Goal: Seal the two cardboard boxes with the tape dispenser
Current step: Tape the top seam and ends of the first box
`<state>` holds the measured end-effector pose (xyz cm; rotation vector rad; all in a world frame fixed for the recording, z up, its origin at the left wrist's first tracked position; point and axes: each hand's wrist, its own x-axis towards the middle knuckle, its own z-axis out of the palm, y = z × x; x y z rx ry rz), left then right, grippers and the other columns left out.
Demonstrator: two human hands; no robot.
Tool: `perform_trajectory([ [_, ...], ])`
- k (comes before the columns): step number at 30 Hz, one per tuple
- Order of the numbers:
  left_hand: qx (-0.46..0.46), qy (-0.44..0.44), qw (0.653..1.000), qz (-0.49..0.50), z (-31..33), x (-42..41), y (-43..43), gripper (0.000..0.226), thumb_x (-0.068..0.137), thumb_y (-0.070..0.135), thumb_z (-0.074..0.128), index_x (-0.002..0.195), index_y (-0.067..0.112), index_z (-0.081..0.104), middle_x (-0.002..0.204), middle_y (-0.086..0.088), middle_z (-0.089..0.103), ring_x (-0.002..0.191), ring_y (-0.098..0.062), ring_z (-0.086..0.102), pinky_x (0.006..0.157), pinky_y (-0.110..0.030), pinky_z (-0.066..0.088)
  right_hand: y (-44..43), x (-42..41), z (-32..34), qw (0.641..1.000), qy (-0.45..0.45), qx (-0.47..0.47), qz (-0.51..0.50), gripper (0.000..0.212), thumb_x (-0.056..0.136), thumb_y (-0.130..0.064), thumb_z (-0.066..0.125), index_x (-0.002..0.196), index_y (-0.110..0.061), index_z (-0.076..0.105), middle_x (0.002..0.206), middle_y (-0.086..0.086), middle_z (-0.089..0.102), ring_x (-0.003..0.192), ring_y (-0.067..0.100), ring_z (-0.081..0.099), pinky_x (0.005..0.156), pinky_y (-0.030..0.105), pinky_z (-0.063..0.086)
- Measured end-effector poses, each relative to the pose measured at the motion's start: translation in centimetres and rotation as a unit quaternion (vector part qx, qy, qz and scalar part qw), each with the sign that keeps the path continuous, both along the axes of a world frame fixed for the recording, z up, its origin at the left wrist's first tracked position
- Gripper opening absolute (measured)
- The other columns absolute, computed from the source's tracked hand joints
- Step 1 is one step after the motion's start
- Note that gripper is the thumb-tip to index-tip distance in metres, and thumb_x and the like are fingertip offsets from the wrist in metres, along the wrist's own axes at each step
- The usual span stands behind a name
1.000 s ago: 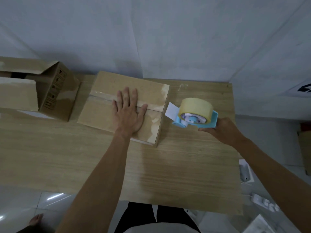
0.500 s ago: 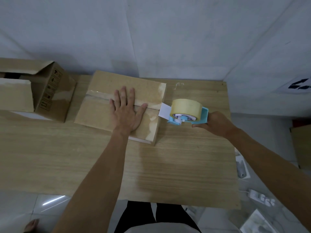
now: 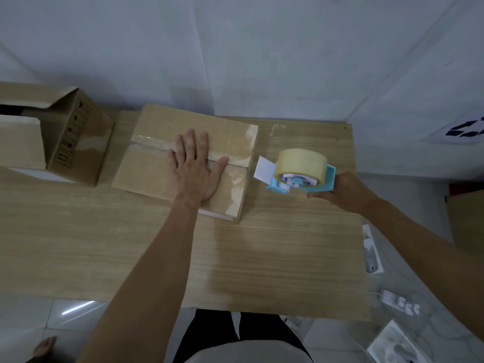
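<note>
A flat closed cardboard box [image 3: 157, 176] lies on the wooden table [image 3: 275, 258], with clear tape along the left part of its centre seam. My left hand [image 3: 195, 170] presses flat on the box lid, fingers straight across the seam. My right hand [image 3: 345, 191] grips the handle of a blue tape dispenser [image 3: 301, 170] carrying a yellowish tape roll. The dispenser hovers just right of the box's right edge, its white tab pointing at the box. A second cardboard box [image 3: 70, 142] stands at the far left with its top flaps open.
A white wall rises close behind the table. On the floor to the right lie a white power strip [image 3: 398, 303], papers and another piece of cardboard [image 3: 468, 221]. The table's right edge runs just past my right hand.
The dispenser moved left toward the box's right edge, then drew back slightly to the right. My left hand stayed flat on the lid.
</note>
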<state>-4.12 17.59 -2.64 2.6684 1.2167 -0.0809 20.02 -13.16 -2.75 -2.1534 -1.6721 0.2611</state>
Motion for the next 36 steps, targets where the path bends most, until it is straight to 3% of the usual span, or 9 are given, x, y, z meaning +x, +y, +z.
perform_trajectory([
  [2,-0.004,-0.004,1.000,-0.001,0.0,0.0,0.1,0.086,0.091,0.082,0.007,0.162,0.034,-0.004,0.171,0.000,-0.009,0.157,-0.028,-0.010,0.126,-0.054,0.000,0.3,-0.1,0.1,1.000,0.000,-0.010,-0.005,0.036,0.080,-0.042,0.074,0.098,-0.011,0.081,0.081,0.010,0.078,0.067,0.030,0.075,0.059,0.036,0.058],
  [5,-0.005,-0.006,1.000,0.003,-0.1,0.1,0.0,0.086,0.092,0.081,0.009,0.162,0.033,-0.003,0.171,0.000,-0.008,0.157,-0.028,-0.009,0.125,-0.054,0.000,1.1,-0.4,-0.4,1.000,-0.019,-0.008,0.003,0.038,0.082,-0.048,0.071,0.097,-0.015,0.081,0.080,0.010,0.078,0.065,0.030,0.074,0.055,0.039,0.058],
  [11,-0.004,-0.003,1.000,0.003,-0.2,0.1,0.1,0.086,0.092,0.081,0.008,0.162,0.033,-0.004,0.171,-0.001,-0.010,0.157,-0.028,-0.011,0.125,-0.054,-0.001,3.0,-0.7,-1.4,1.000,-0.018,-0.018,0.017,0.047,0.080,-0.060,0.067,0.101,-0.020,0.080,0.081,0.007,0.077,0.066,0.028,0.072,0.057,0.035,0.055],
  [17,-0.006,0.003,1.000,0.002,0.0,0.3,0.1,0.086,0.091,0.081,0.006,0.162,0.033,-0.006,0.171,-0.001,-0.010,0.157,-0.028,-0.011,0.125,-0.054,-0.002,3.7,-1.8,-3.2,1.000,-0.019,-0.013,-0.004,0.028,0.083,-0.033,0.082,0.104,-0.015,0.079,0.084,0.011,0.077,0.066,0.031,0.073,0.054,0.042,0.059],
  [24,-0.008,0.013,1.000,0.003,0.0,0.2,-0.1,0.086,0.092,0.081,0.008,0.162,0.034,-0.006,0.171,-0.001,-0.010,0.157,-0.028,-0.011,0.125,-0.054,-0.002,3.7,-2.1,-3.9,0.999,-0.041,-0.015,-0.015,0.052,0.088,-0.060,0.050,0.110,-0.021,0.077,0.093,0.011,0.077,0.072,0.034,0.072,0.057,0.043,0.058],
  [31,-0.005,0.013,1.000,0.002,0.5,0.1,-0.3,0.085,0.093,0.079,0.008,0.162,0.032,-0.004,0.171,-0.003,-0.008,0.157,-0.029,-0.010,0.125,-0.054,-0.002,4.1,-2.5,-4.1,0.997,-0.066,-0.031,0.005,0.061,0.092,-0.072,0.041,0.110,-0.025,0.075,0.085,0.010,0.075,0.063,0.033,0.070,0.052,0.041,0.056],
  [33,-0.008,0.017,1.000,0.001,0.5,0.2,-0.2,0.085,0.093,0.079,0.008,0.162,0.032,-0.005,0.171,-0.003,-0.008,0.157,-0.029,-0.010,0.125,-0.054,-0.002,4.2,-2.4,-3.5,0.995,-0.058,-0.078,-0.017,0.073,0.090,-0.081,0.033,0.114,-0.025,0.073,0.087,0.011,0.076,0.070,0.034,0.071,0.058,0.040,0.057],
  [36,-0.002,0.020,1.000,0.000,0.4,0.2,-0.2,0.085,0.092,0.080,0.005,0.162,0.032,-0.006,0.171,-0.002,-0.009,0.157,-0.029,-0.010,0.125,-0.055,-0.001,2.7,-2.7,-3.1,0.973,-0.057,-0.215,-0.063,0.069,0.087,-0.077,0.048,0.121,-0.021,0.068,0.098,0.016,0.075,0.088,0.036,0.071,0.073,0.037,0.051],
])
